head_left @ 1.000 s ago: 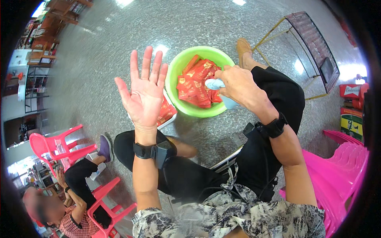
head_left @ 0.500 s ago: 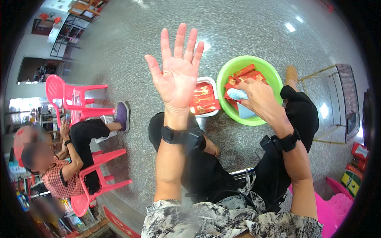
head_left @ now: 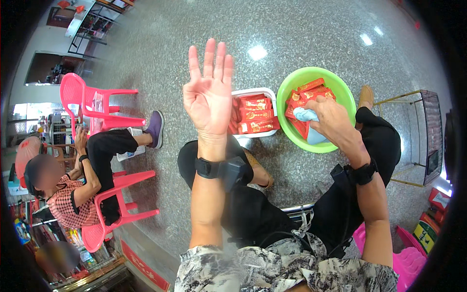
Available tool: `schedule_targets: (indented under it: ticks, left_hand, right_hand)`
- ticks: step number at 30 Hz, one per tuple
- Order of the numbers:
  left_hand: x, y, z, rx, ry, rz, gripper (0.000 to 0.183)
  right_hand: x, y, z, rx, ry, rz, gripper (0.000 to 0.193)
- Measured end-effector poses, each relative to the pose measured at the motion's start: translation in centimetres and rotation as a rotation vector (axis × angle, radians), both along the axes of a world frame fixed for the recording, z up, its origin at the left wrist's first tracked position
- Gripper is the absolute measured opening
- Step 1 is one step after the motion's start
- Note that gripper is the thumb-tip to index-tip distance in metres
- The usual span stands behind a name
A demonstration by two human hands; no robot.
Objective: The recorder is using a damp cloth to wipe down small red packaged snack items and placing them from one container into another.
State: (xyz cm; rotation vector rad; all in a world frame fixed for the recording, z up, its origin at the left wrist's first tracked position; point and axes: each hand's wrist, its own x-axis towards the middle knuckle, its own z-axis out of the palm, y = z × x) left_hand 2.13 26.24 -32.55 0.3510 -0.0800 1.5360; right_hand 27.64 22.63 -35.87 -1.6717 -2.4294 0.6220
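Note:
My left hand (head_left: 209, 100) is raised with the palm showing, four fingers stretched out and the thumb folded over the palm; nothing is in it. Partly behind it lies a white plastic basket (head_left: 274, 103) filled with red packets (head_left: 256, 116) with gold print. Over the lime-green basin (head_left: 348, 90), my right hand (head_left: 332, 119) grips a bunched light blue cloth (head_left: 306, 115), whose loose end hangs inside the basin. More red packets (head_left: 311, 91) lie in the basin under this hand. Some of them are hidden by the hand and cloth.
At left a person (head_left: 73, 199) in a checked shirt sits on a pink plastic chair (head_left: 99, 224), beside another pink chair (head_left: 75, 92). A metal-framed stand (head_left: 430, 141) is at right. Pink plastic (head_left: 408, 263) and colourful packages (head_left: 433, 219) lie at lower right. Speckled floor (head_left: 194, 24) surrounds the containers.
The thumb of my left hand has folded in across the palm from being spread. The right hand still holds the cloth over the basin. The whole view has shifted slightly.

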Motion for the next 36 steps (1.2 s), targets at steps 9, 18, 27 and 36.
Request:
schedule_targets:
  ticks: [9, 18, 27, 36]
  left_hand:
    - [-0.5, -0.1, -0.7, -0.064, -0.021, 0.078, 0.087]
    - [0.0, 0.1, -0.4, -0.04, 0.031, 0.07, 0.087]
    - [0.7, 0.0, -0.2, -0.046, 0.119, 0.071, 0.089]
    - [1.0, -0.2, 0.1, -0.027, 0.17, 0.066, 0.087]
  right_hand:
    - [-0.1, -0.2, 0.0, -0.01, -0.007, 0.011, 0.029]
    - [0.2, -0.3, -0.7, 0.028, 0.014, 0.031, 0.028]
    - [0.4, -0.5, -0.9, 0.12, 0.072, 0.076, 0.021]
    - [0.0, -0.5, -0.8, 0.005, -0.017, 0.042, 0.027]
